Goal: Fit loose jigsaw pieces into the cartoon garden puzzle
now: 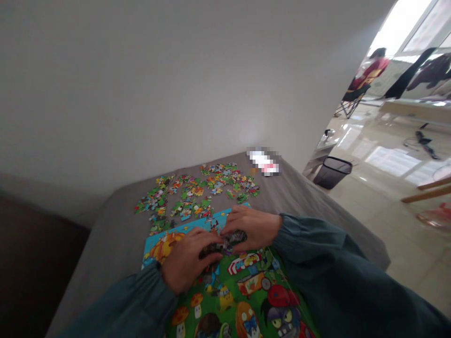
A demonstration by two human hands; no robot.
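My left hand (190, 258) and my right hand (252, 229) meet over a colourful cartoon picture board (229, 277), blue at its far edge and green nearer me. Between the thumb and fingers of the left is a dark jigsaw piece (210, 249). A dark, patterned jigsaw piece (237, 238) is pinched in the right. The two pieces come close together at the fingertips; whether they are locked I cannot tell. Fingers cover parts of both. Mushrooms, a cart and a figure in a red beret are printed on the board.
Many loose jigsaw pieces (192, 190) lie spread beyond the board on a grey cloth-covered table (118, 234). A blurred-out white object (263, 162) rests near the wall (176, 94). On the floor at right stands a mesh bin (332, 172); a person (373, 70) sits farther back.
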